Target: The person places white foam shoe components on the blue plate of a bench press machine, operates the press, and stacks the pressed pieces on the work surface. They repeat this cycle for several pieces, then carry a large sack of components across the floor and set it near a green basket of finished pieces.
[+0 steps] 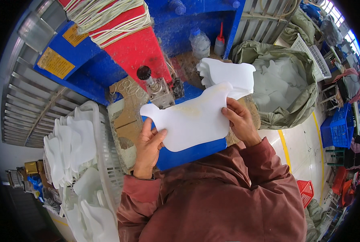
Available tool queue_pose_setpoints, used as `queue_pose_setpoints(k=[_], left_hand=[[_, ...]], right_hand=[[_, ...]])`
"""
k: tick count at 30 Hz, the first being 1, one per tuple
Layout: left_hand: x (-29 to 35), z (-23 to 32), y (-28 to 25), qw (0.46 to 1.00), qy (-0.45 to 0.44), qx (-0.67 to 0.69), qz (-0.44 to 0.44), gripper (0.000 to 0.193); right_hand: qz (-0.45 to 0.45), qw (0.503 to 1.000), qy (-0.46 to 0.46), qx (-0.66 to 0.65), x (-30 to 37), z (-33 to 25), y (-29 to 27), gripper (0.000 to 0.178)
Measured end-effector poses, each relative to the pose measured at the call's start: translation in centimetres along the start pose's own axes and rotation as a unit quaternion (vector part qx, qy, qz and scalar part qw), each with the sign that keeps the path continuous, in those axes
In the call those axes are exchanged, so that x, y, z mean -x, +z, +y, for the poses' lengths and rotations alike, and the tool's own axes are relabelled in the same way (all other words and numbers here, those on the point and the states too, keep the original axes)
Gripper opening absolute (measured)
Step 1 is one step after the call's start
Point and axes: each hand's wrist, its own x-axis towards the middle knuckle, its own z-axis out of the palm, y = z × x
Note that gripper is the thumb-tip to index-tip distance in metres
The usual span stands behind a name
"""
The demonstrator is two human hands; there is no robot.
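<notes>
The white shaped panel [192, 127] is held between the hands, above the blue part of the desk [194, 156]; the left hand [149, 147] pinches its near-left corner, thumb on top, and the right hand [240, 123] pinches its right edge. It looks light, soft and foam-like, flexible enough to sag if held at one end, with a smooth face that may slide a little; breakage seems unlikely, creasing or denting more so. Opposite edges look the best hold, with light pressure, fingers clear of the metal machine head [161, 94] just beyond the left hand.
</notes>
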Motion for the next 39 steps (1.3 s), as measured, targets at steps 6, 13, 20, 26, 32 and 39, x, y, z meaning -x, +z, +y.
queue_pose_setpoints(k=[6, 13, 20, 26, 32, 39], left_hand=[[0.0, -0.7, 0.6, 0.999, -0.022, -0.005, -0.036, 0.063], [-0.1, -2.0, 2.4, 0.998, -0.034, 0.025, -0.040, 0.057], [-0.2, -2.4, 3.2, 0.997, -0.044, 0.028, -0.058, 0.058], [-0.7, -3.0, 3.5, 0.994, -0.064, 0.018, -0.082, 0.055], [-1.0, -3.8, 2.5, 0.993, -0.069, -0.065, -0.069, 0.061], [4.1, -7.0, 0.2, 0.998, -0.037, 0.001, -0.043, 0.070]], right_hand=[[0.018, 1.000, 0.003, 0.018, 1.1, -0.1, -1.3, 0.042], [0.036, 0.999, -0.001, 0.032, 1.9, -0.5, -2.9, 0.043], [0.037, 0.999, -0.027, 0.029, 2.8, -1.2, -3.5, 0.043], [0.067, 0.995, -0.032, 0.059, 3.7, -0.6, -5.0, 0.041], [0.070, 0.989, -0.038, 0.121, 4.1, 0.2, -5.6, 0.042], [0.003, 0.990, 0.018, 0.137, 3.6, 5.8, -7.9, 0.040]])
